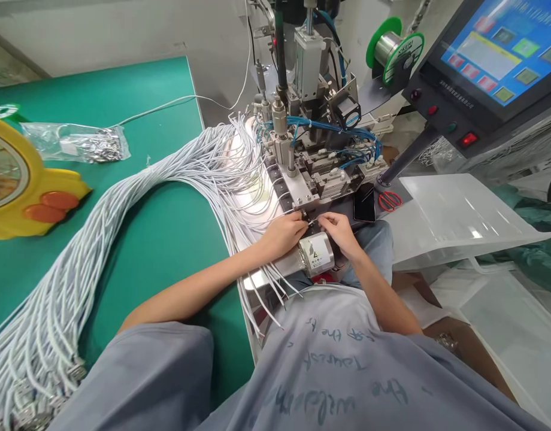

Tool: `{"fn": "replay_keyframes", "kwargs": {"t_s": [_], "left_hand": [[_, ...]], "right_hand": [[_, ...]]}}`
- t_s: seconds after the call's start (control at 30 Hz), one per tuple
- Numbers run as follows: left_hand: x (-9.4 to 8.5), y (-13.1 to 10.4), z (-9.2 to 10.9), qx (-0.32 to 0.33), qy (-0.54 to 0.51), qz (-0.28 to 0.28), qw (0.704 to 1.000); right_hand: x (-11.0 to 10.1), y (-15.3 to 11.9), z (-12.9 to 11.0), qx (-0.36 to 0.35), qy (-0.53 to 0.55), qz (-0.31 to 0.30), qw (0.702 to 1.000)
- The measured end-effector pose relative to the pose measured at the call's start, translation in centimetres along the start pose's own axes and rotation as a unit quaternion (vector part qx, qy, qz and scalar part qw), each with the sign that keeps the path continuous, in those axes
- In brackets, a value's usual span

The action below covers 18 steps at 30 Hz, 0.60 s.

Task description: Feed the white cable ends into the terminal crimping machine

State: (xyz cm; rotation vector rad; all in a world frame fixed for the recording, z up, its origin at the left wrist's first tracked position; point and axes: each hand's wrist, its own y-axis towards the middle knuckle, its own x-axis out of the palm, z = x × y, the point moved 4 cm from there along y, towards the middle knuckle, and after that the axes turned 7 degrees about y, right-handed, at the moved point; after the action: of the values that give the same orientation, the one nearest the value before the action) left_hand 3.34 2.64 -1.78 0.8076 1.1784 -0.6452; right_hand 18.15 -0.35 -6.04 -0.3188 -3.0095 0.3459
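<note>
My left hand point(284, 233) is at the front edge of the machine point(297, 173), its fingers closed around something too small to make out. Close to its right, my right hand point(341, 232) has thumb and forefinger pinched near a tiny metal part point(312, 222) between the two hands. Just below them sits a silvery container with a white label point(317, 252). A large bundle of white cables point(141, 185) runs from the lower left to the machine, and loose cable ends hang beside my left forearm.
On the green table point(167, 221) lie a clear bag of metal parts point(96, 145) and a yellow object point(42, 197). Right of the machine are a black phone point(364, 203), red scissors point(389, 202), a solder spool point(394, 51), a screen point(500, 51) and a white tray point(455, 209).
</note>
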Motion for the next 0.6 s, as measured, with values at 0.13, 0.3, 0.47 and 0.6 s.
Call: {"fn": "replay_keyframes", "kwargs": {"t_s": [0.13, 0.3, 0.47, 0.6], "left_hand": [[0.00, -0.11, 0.09, 0.005, -0.009, 0.011, 1.000], [0.25, -0.23, -0.01, -0.009, -0.013, 0.010, 1.000], [0.41, -0.29, 0.15, 0.003, 0.025, 0.002, 1.000], [0.36, -0.35, 0.27, 0.031, 0.054, 0.017, 0.998]], "right_hand": [[0.35, 0.02, -0.12, 0.030, 0.032, -0.001, 0.999], [0.52, 0.31, -0.03, 0.028, 0.029, -0.011, 0.999], [0.48, 0.54, -0.10, 0.023, 0.015, -0.025, 0.999], [0.36, 0.64, -0.22, 0.034, 0.010, -0.033, 0.999]]}}
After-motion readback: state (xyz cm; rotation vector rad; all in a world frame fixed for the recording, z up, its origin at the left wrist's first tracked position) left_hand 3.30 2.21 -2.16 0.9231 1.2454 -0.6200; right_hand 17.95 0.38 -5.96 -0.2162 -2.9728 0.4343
